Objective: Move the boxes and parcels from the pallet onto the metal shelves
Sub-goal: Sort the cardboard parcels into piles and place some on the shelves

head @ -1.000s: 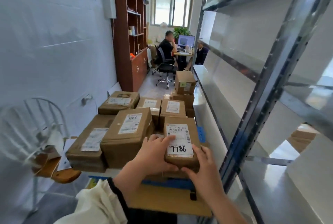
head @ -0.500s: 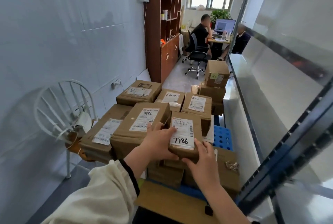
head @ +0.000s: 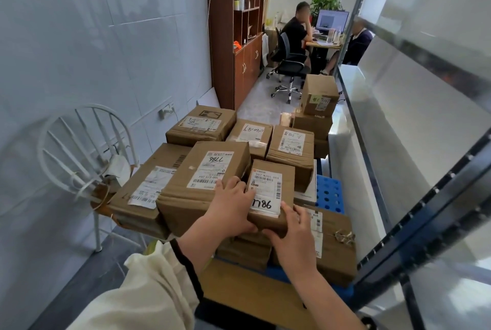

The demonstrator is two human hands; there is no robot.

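While the left hand [head: 233, 210] is curling its fingers over the near-left edge of the small brown cardboard parcel with the hand-numbered white label [head: 288, 178], and the right hand [head: 295, 231] is wrapping the near-right corner, both are clamping the parcel between them, with neither palm lying flat or spread. The parcel is sitting at the near end of the load, on top of lower cartons and tight against the larger brown taped carton [head: 204, 183] on its left. Whether it is already clear of what lies beneath cannot be told.

The left fingers are working in the narrow seam between the two boxes, so the lift is probably calling for a straight rise first — a sideways pull risks pinching them or dragging the neighbour along. The parcel is looking rigid and light enough for this two-handed hold, though thumbs sliding under the near edge would likely be steadying it better.

Below and to the right, a flat brown carton tied with twine [head: 334, 244] is lying on the blue perforated plastic pallet [head: 328, 193]; the parcel should be passing above it, not scraping across. Beyond, the grey metal shelves [head: 398, 122] are running along the right side, their dark upright post [head: 425, 210] standing close to the swing path — it is worth steering round that before setting the parcel down flat.
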